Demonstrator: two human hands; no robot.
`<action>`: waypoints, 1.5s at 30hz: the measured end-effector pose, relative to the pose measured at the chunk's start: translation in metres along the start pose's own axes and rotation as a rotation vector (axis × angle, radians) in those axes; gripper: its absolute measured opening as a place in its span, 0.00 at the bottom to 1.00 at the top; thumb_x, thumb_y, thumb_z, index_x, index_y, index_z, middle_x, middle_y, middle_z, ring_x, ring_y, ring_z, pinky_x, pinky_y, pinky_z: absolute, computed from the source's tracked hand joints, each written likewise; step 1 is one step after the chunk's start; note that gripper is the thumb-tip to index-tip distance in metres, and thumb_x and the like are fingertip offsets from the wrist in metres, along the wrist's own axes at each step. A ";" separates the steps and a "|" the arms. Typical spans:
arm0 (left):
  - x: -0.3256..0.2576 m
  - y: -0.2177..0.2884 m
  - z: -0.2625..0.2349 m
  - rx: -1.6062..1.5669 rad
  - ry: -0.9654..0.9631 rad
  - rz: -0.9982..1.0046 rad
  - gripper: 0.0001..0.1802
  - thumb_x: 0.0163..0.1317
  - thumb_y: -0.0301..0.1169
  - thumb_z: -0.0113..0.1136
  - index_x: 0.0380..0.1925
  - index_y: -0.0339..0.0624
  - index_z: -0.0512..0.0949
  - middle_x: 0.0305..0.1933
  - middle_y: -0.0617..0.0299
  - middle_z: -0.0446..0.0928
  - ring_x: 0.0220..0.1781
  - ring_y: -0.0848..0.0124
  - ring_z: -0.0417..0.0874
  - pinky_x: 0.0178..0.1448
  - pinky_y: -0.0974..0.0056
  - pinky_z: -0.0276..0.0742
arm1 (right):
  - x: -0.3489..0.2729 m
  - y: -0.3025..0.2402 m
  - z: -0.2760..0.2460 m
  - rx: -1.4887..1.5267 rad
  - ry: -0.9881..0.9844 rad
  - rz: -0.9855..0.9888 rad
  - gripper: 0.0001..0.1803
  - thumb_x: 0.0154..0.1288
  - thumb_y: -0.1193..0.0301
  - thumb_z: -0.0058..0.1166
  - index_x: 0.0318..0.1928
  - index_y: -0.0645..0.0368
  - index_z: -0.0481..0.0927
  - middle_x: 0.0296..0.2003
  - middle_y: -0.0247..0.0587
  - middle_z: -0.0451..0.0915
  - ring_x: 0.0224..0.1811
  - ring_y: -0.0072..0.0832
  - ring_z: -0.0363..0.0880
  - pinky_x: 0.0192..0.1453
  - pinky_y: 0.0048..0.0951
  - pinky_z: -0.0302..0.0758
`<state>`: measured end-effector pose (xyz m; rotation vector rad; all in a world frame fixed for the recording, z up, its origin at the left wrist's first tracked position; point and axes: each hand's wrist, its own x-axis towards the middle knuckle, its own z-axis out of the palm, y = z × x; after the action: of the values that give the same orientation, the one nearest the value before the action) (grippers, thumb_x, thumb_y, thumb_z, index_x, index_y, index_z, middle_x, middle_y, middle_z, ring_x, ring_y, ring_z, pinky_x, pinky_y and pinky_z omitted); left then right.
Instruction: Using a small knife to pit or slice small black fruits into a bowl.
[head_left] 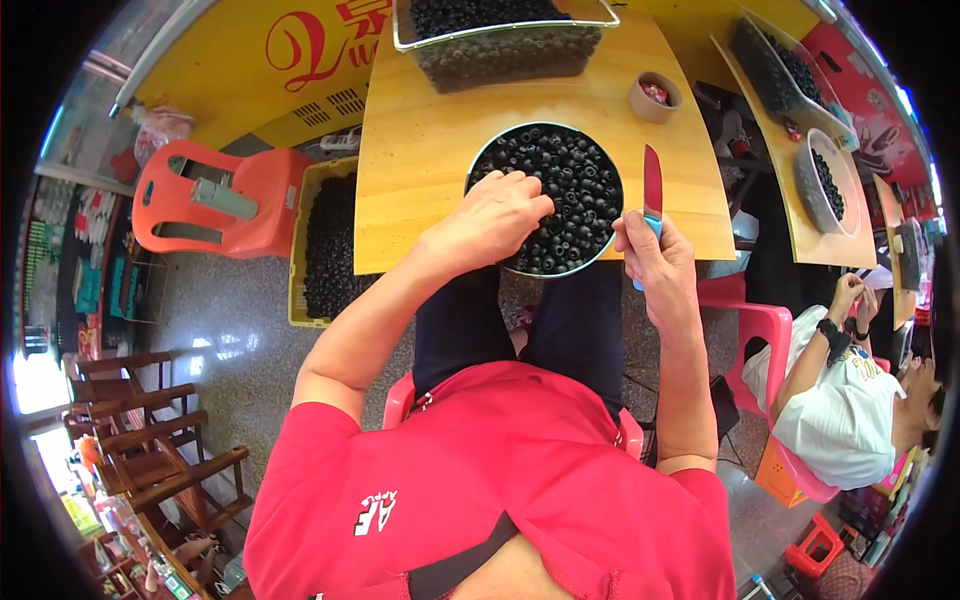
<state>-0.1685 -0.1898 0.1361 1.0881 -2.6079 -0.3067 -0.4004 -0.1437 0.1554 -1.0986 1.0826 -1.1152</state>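
Observation:
A round metal-rimmed bowl (470, 166) at the table's near edge holds many small, round, black, olive-like pieces (575, 190), some with pale ring-shaped ends. My left hand (500, 215) reaches over the bowl's left side, fingers curled down onto the pieces; whatever they pinch is hidden beneath the knuckles. At the bowl's right rim, my right hand (655, 260) grips a knife (653, 185) by its blue handle. Its blade points up and away from me, reflecting red, and stands clear of the pieces.
A clear bin (500, 60) of black pieces stands at the table's far end, near a small cup (655, 97). On the floor at left is a yellow crate (310, 240) beside an orange stool (260, 190). Another person (840, 400) sits at right by another table (770, 130).

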 end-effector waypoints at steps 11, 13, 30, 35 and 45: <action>-0.002 0.007 -0.018 -0.700 0.059 -0.246 0.09 0.61 0.24 0.62 0.41 0.38 0.80 0.40 0.63 0.75 0.39 0.74 0.79 0.40 0.69 0.73 | 0.002 0.011 0.015 -0.079 -0.059 -0.025 0.11 0.71 0.65 0.52 0.41 0.61 0.79 0.28 0.27 0.76 0.20 0.07 0.61 0.22 0.12 0.56; -0.007 0.009 -0.014 -1.088 0.160 -0.258 0.10 0.62 0.23 0.61 0.44 0.35 0.80 0.41 0.65 0.74 0.44 0.78 0.77 0.45 0.73 0.73 | 0.003 0.010 0.025 -0.059 -0.055 -0.029 0.12 0.70 0.64 0.54 0.42 0.60 0.79 0.29 0.28 0.77 0.20 0.07 0.61 0.22 0.12 0.57; -0.012 0.044 -0.002 -1.480 0.453 -0.276 0.09 0.61 0.21 0.62 0.42 0.36 0.78 0.42 0.61 0.79 0.41 0.77 0.79 0.45 0.72 0.77 | 0.006 -0.004 0.032 0.220 -0.120 0.065 0.12 0.65 0.68 0.60 0.43 0.63 0.80 0.29 0.33 0.80 0.20 0.09 0.65 0.22 0.14 0.60; -0.015 0.049 0.010 -1.485 0.542 -0.298 0.09 0.60 0.21 0.63 0.41 0.37 0.78 0.43 0.60 0.79 0.40 0.76 0.80 0.44 0.71 0.77 | 0.007 -0.006 0.032 0.249 -0.129 0.051 0.11 0.67 0.67 0.58 0.42 0.63 0.80 0.28 0.33 0.79 0.19 0.09 0.64 0.21 0.14 0.59; -0.015 0.062 0.011 -1.521 0.568 -0.410 0.12 0.63 0.23 0.61 0.47 0.35 0.77 0.39 0.61 0.81 0.37 0.77 0.80 0.43 0.72 0.78 | 0.005 -0.010 0.038 -0.115 -0.071 -0.207 0.10 0.68 0.68 0.57 0.41 0.64 0.79 0.30 0.30 0.78 0.27 0.11 0.70 0.30 0.15 0.67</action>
<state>-0.2031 -0.1352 0.1422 0.8112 -1.0087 -1.4476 -0.3640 -0.1457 0.1700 -1.3553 1.0037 -1.1780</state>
